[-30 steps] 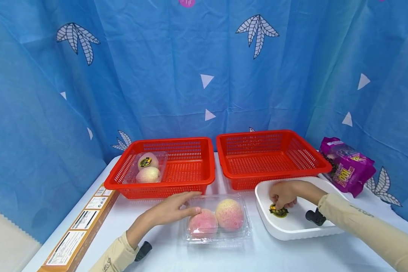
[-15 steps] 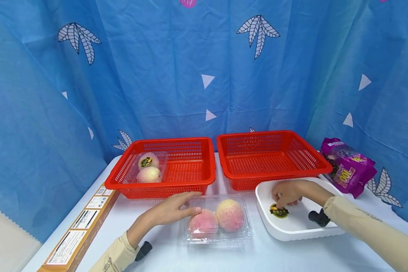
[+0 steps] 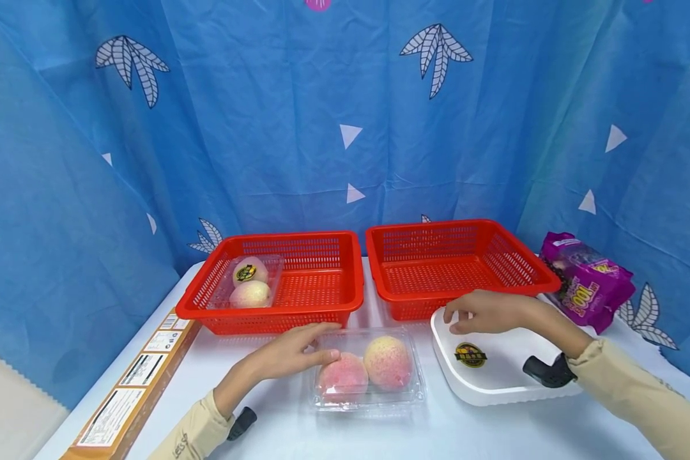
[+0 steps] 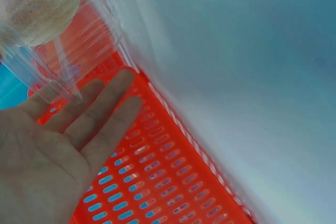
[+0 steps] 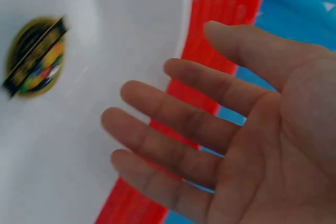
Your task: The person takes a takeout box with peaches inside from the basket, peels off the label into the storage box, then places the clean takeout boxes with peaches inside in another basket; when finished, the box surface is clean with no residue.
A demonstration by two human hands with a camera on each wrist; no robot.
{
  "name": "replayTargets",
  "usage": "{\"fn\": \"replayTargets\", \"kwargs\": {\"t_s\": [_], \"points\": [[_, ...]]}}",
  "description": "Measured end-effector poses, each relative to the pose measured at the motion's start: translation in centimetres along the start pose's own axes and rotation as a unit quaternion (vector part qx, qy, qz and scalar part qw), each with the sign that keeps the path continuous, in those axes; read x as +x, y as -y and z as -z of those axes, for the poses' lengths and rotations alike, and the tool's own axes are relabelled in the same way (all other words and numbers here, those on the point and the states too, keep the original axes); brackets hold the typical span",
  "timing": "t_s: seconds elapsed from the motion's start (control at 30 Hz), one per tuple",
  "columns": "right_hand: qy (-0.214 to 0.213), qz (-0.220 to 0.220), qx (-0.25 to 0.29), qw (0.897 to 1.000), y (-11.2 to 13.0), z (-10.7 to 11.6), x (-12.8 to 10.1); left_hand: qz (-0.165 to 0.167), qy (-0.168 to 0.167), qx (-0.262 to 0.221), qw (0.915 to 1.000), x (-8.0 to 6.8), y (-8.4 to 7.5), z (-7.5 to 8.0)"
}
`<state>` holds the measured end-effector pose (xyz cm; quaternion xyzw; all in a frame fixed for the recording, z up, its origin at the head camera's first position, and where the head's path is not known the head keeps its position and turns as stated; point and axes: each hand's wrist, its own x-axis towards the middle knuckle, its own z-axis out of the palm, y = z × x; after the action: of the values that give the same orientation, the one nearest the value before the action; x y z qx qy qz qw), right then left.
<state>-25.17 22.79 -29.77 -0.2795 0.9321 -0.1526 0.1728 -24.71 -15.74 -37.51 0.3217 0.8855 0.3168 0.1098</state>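
Note:
In the head view, my left hand (image 3: 293,352) rests at the left side of a clear plastic clamshell box (image 3: 409,397), its thumb over the lid. Two pink-and-yellow peaches (image 3: 388,363) sit inside the box. The left wrist view shows the fingers (image 4: 100,114) extended along the box's edge. Over the back left of a white tub (image 3: 508,377) is my right hand (image 3: 491,312), holding nothing. Its fingers (image 5: 157,103) are spread and slightly bent in the right wrist view. A black-and-gold oval sticker (image 3: 470,355) lies on the tub's bottom.
Behind the clamshell stands a red basket (image 3: 322,316) holding another box of two peaches (image 3: 250,295), one with a sticker. A second red basket (image 3: 466,267) stands right of it. A purple bag (image 3: 589,284) lies far right, a long brown carton (image 3: 132,390) far left.
My right hand has lifted off the sticker and moved back and up, its fingers loosening. The sticker stays in the tub. The left hand and clamshell have not moved.

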Motion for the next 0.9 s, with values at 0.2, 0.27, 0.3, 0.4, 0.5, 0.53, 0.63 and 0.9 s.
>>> {"fn": "replayTargets", "kwargs": {"t_s": [0.2, 0.27, 0.3, 0.4, 0.5, 0.53, 0.63, 0.9], "points": [[-0.03, 0.074, 0.018, 0.997, 2.1, -0.3, 1.3, -0.007, -0.007, -0.003, 0.9999, 0.1, 0.0, -0.1], [-0.034, 0.095, 0.027, 0.995, 2.8, -0.5, 1.9, -0.008, -0.009, -0.003, 0.9999, 0.1, -0.1, -0.1], [-0.034, 0.103, 0.033, 0.994, 3.1, -0.6, 2.2, -0.009, -0.009, -0.004, 0.9999, 0.1, -0.1, -0.1], [-0.023, 0.125, 0.056, 0.99, 3.9, -0.9, 3.0, -0.013, -0.009, -0.004, 0.9999, 0.0, -0.3, 0.0], [-0.006, 0.141, 0.075, 0.987, 4.5, -1.1, 3.9, -0.019, -0.008, -0.005, 0.9998, -0.1, -0.5, 0.1], [0.002, 0.142, 0.083, 0.986, 4.6, -1.2, 4.2, -0.02, -0.007, -0.004, 0.9998, -0.2, -0.5, 0.1], [0.021, 0.137, 0.104, 0.985, 4.9, -1.4, 5.0, -0.018, -0.006, -0.004, 0.9998, -0.3, -0.8, 0.2], [0.082, 0.113, 0.159, 0.977, 4.6, -1.8, 6.5, -0.004, -0.012, 0.019, 0.9997, -0.6, -1.7, 0.4]]}}
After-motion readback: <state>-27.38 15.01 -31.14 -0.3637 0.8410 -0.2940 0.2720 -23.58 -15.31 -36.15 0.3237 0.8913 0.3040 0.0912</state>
